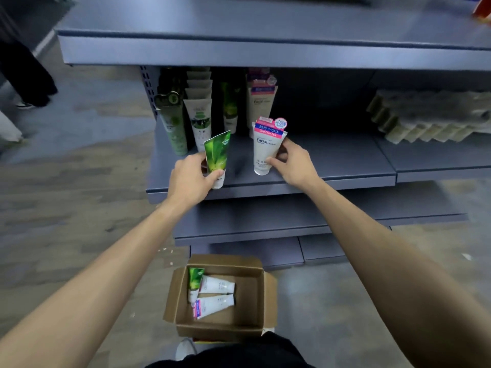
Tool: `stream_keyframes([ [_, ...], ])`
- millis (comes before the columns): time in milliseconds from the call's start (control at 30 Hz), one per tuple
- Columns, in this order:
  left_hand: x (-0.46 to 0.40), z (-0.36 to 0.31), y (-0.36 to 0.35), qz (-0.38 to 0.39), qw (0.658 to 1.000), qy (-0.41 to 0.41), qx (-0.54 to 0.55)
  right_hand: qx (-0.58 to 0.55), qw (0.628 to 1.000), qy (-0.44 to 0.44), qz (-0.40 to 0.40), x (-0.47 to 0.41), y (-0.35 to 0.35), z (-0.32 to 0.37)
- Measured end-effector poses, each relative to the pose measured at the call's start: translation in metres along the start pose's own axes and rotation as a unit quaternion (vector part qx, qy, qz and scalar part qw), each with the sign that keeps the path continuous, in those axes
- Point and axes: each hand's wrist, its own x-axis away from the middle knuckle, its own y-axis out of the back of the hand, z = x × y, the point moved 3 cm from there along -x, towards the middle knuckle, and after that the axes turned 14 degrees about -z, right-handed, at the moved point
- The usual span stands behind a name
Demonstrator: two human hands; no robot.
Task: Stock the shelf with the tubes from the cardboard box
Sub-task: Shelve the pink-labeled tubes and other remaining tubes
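— Where are the tubes right now?

— I've one in each hand. My left hand (190,179) is wrapped round the cap end of the green tube (216,158), holding it over the front edge of the shelf (332,166), tilted a little. My right hand (289,162) pinches the white tube (267,148) low on its body, thumb in front, fingers behind; it stands cap down near the front edge. Whether the cap touches the shelf yet I can't quite tell.

— So how do you set them well?

— Match the rows (198,115) already standing toward the back left corner: green in line with the green ones, white in front of its twin (261,102). I'd bring each upright, cap flat on the shelf, label facing out, then slide it back until it's just beside the one behind. Only then loosen my fingers, one hand at a time, since a tall tube on a small cap should tip easily.

— And after that?

— Three tubes (212,293) lie in the box (261,301) on the floor by my feet.
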Motion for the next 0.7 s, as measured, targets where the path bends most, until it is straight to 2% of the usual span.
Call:
stream_keyframes([
  [233,0.000,-0.008,-0.020,-0.036,0.998,0.053,-0.013,-0.013,0.999,0.027,0.036,-0.038,-0.006,-0.013],
  [367,0.000,-0.005,-0.029,-0.047,0.996,0.076,-0.005,-0.037,0.998,0.015,0.038,-0.046,-0.008,-0.012],
  [467,-0.005,-0.003,-0.033,-0.046,0.996,0.081,0.006,-0.054,0.998,-0.006,0.015,-0.052,-0.010,-0.016],
  [700,-0.024,-0.002,-0.042,-0.027,0.997,0.060,0.025,-0.043,0.999,-0.016,0.013,-0.066,-0.011,-0.015],
])
